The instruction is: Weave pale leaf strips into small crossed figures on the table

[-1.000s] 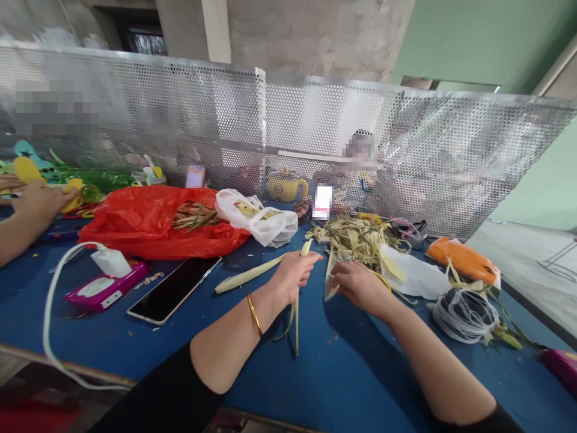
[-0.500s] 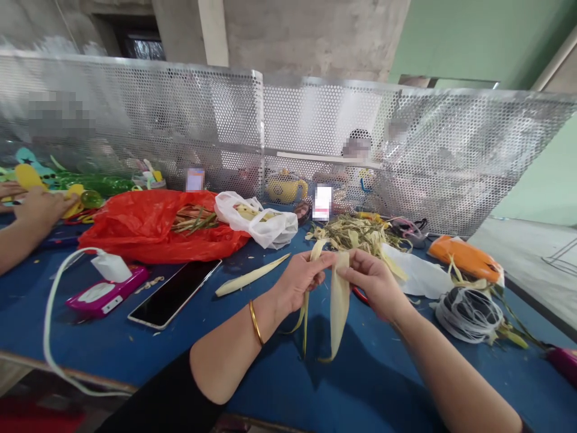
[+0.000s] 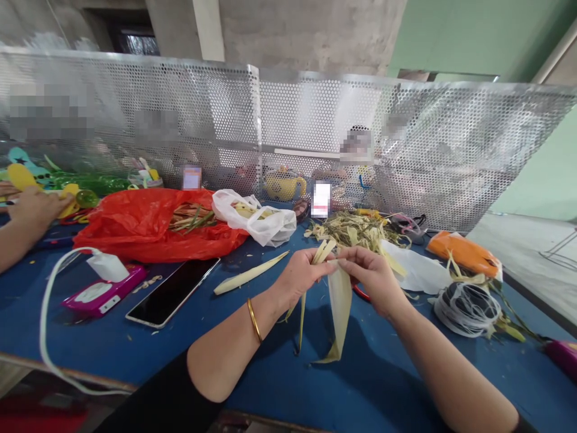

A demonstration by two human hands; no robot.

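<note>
My left hand [image 3: 303, 273] is closed on narrow strips of dried corn husk, whose ends stick up above the thumb and dangle below the fist. Close against it, my right hand [image 3: 366, 273] pinches the top edge of a wide pale corn husk [image 3: 340, 307]. This husk hangs down between the hands, its lower tip curling left above the blue table. The fingertips of both hands nearly meet at its top. Another pale husk [image 3: 250, 273] lies on the table left of my left hand. Behind the hands is a heap of dried husk strips [image 3: 351, 231].
A phone [image 3: 174, 293], a purple power strip [image 3: 104, 290] and a red plastic bag [image 3: 130, 228] lie to the left. A coil of clear line [image 3: 467, 310] and an orange packet [image 3: 464, 252] are at right. Perforated metal panels [image 3: 306, 114] stand behind. Another person's hand [image 3: 33, 207] is far left.
The wide husk has shifted slightly left and turned its broad face more toward me. My hands have drawn closer together at its top, and strip ends now fan up above my left thumb.
</note>
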